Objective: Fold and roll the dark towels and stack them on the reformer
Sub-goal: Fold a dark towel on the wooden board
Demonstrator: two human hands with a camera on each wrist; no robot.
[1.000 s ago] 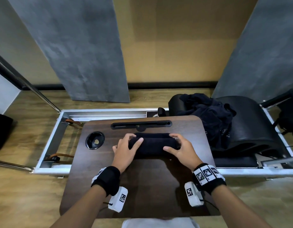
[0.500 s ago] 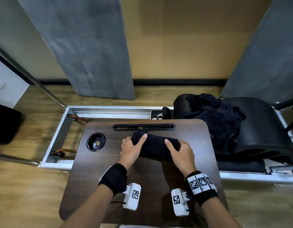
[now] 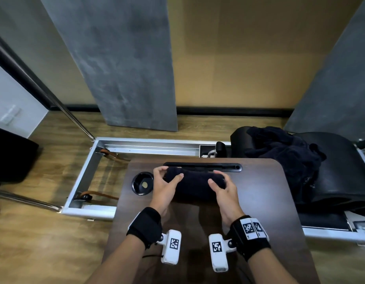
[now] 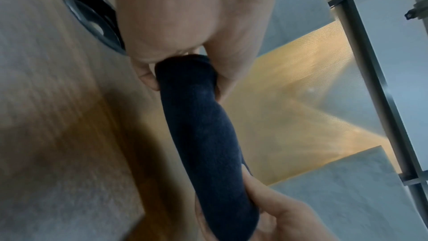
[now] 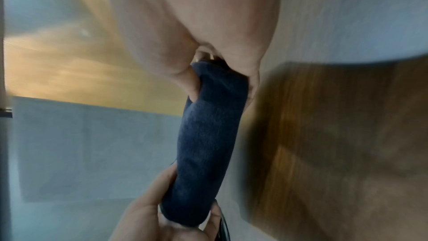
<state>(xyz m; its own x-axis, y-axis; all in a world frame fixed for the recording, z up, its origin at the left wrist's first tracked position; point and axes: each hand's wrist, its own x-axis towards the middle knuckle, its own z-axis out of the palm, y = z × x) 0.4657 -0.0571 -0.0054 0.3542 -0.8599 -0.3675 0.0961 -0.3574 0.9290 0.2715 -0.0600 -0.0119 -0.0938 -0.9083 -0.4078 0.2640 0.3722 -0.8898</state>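
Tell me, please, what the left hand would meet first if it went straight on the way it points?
Probably the black slot across the table's far edge, just beyond the rolled towel the left hand grips; depth is unclear.

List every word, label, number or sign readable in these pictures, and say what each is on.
No readable words or numbers.
Left wrist camera: square black-and-white marker, a pattern, no text.
Right wrist camera: same kind of marker.
Right wristband: two such markers, no text.

Pilates studio: reformer, wood floor
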